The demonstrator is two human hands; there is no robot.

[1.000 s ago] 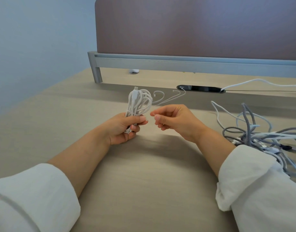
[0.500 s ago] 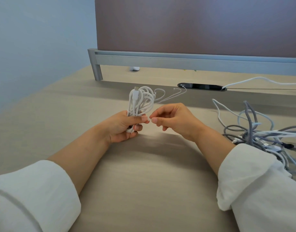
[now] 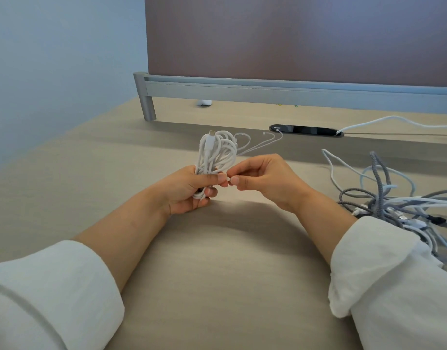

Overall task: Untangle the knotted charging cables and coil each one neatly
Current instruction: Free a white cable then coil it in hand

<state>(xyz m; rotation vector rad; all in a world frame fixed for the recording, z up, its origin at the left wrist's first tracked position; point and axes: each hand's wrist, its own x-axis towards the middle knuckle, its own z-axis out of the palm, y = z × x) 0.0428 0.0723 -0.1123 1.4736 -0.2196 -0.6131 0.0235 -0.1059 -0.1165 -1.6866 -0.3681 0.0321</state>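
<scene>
My left hand grips a coiled white charging cable upright, its loops and one USB-C plug standing above the fist. My right hand meets the left thumb, its thumb and forefinger pinching a strand of that same white cable at the middle of the coil. A knotted heap of grey braided and white cables lies on the desk to the right, partly hidden by my right sleeve.
A thin white lead lies on the beige desk behind the coil. Further back are a black cable port with a white cable running out of it, a grey divider rail and a small white object.
My right hand moved left from a small gap until its fingertips closed on the coil beside the left thumb. The left hand kept its grip and barely moved.
</scene>
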